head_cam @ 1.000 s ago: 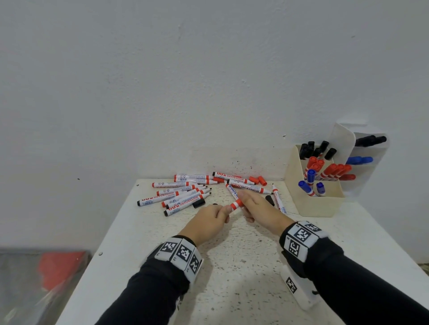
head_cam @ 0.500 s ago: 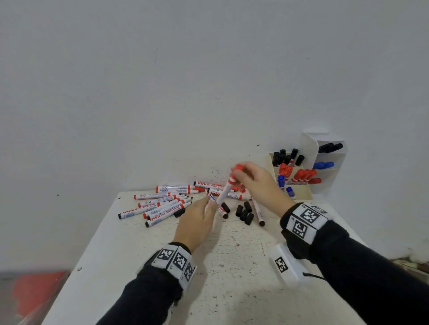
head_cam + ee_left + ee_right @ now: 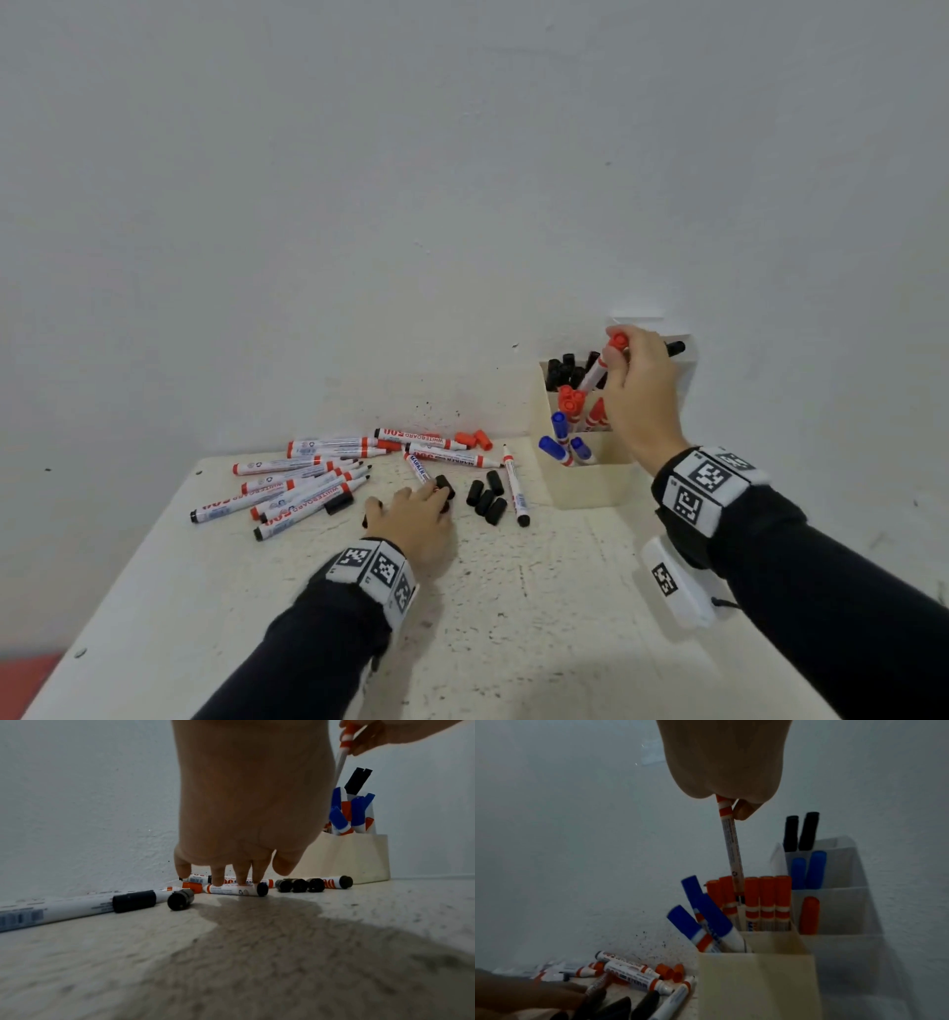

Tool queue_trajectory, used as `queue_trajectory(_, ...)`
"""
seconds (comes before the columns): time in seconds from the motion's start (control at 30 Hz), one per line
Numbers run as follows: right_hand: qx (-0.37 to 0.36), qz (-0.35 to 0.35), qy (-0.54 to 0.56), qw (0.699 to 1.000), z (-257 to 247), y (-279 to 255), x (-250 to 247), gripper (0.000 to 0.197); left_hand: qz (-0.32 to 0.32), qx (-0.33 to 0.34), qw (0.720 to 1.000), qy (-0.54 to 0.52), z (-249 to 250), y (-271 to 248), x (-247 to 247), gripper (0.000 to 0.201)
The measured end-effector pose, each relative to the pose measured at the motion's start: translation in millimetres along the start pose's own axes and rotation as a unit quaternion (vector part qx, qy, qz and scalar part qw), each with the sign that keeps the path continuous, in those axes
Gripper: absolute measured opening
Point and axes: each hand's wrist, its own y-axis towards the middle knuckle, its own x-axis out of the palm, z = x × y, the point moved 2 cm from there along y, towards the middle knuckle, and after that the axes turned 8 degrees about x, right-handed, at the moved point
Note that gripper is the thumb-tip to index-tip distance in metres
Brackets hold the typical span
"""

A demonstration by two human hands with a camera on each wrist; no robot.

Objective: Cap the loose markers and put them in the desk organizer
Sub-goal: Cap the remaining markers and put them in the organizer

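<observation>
My right hand [image 3: 616,360] pinches a red-capped marker [image 3: 595,372] [image 3: 732,850] by its cap end. The marker hangs upright, its lower end among the red markers standing in the cream desk organizer [image 3: 585,483] [image 3: 754,979]. My left hand [image 3: 416,509] is low on the table, its fingertips [image 3: 218,882] resting on a loose marker with a black end [image 3: 231,889]; the thumb stays apart. Several uncapped markers [image 3: 308,483] lie in a pile to the left. Loose black caps [image 3: 485,501] and red caps [image 3: 475,439] lie between the pile and the organizer.
The white table [image 3: 513,616] stands against a white wall. A taller white holder [image 3: 834,902] behind the organizer holds black, blue and red markers. A white tagged device [image 3: 672,580] hangs under my right wrist. The table's left edge runs close to the marker pile.
My right hand has carried the red-capped marker from the table's middle up and right to the organizer. My left hand let go of it and dropped onto a marker on the table.
</observation>
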Motion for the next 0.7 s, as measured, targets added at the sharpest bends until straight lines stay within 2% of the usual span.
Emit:
queue_trajectory(0.1, 0.04, -0.041, -0.026, 0.998, 12, 0, 5, 0.029, 0.052, -0.015, 0.999, 0.006, 3, -1, -6, 0.043)
queue_trajectory(0.17, 0.051, -0.057, -0.049, 0.996, 20, 0, 9, 0.023, 0.081, -0.035, 0.996, 0.018, 4, -3, -10, 0.039)
queue_trajectory(0.27, 0.035, -0.075, -0.175, 0.981, 29, -2, 17, 0.016, 0.082, -0.049, 0.995, 0.03, 1, -5, -10, 0.037)
queue_trajectory(0.37, 0.035, -0.094, -0.223, 0.97, 31, -4, 21, 0.019, 0.07, -0.044, 0.996, 0.038, 1, -5, -8, 0.036)
queue_trajectory(0.47, 0.041, -0.104, -0.268, 0.957, 30, -7, 22, 0.026, 0.084, -0.068, 0.993, 0.036, 0, -6, -6, 0.036)
queue_trajectory(0.6, 0.072, -0.14, -0.309, 0.938, 25, -11, 24, 0.032, 0.11, -0.089, 0.99, -0.011, -5, -13, -8, 0.027)
queue_trajectory(0.7, 0.08, -0.116, -0.284, 0.948, 11, -14, 23, 0.031, 0.13, -0.108, 0.983, -0.073, -13, -20, -12, 0.023)
